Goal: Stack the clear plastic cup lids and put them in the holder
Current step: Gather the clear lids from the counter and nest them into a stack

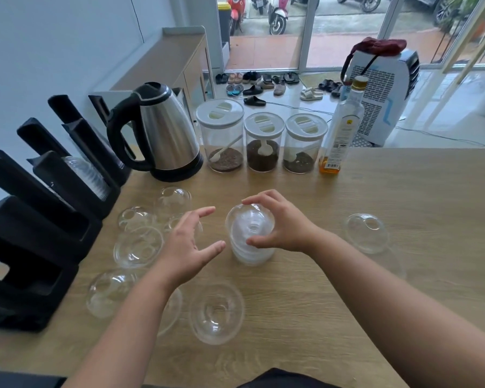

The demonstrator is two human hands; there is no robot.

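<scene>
A stack of clear dome lids stands on the wooden table at centre, and my right hand grips its top with thumb and fingers. Just left of the stack, my left hand hovers with fingers apart, holding nothing. Loose clear dome lids lie around: several to the left, one near the front, one at front left, one alone on the right. The black slotted holder runs along the left edge; one slot holds a row of lids.
At the back of the table stand a steel kettle, three clear jars with white tops and a bottle of amber liquid. The table's far edge drops to a floor with shoes and a white air cooler.
</scene>
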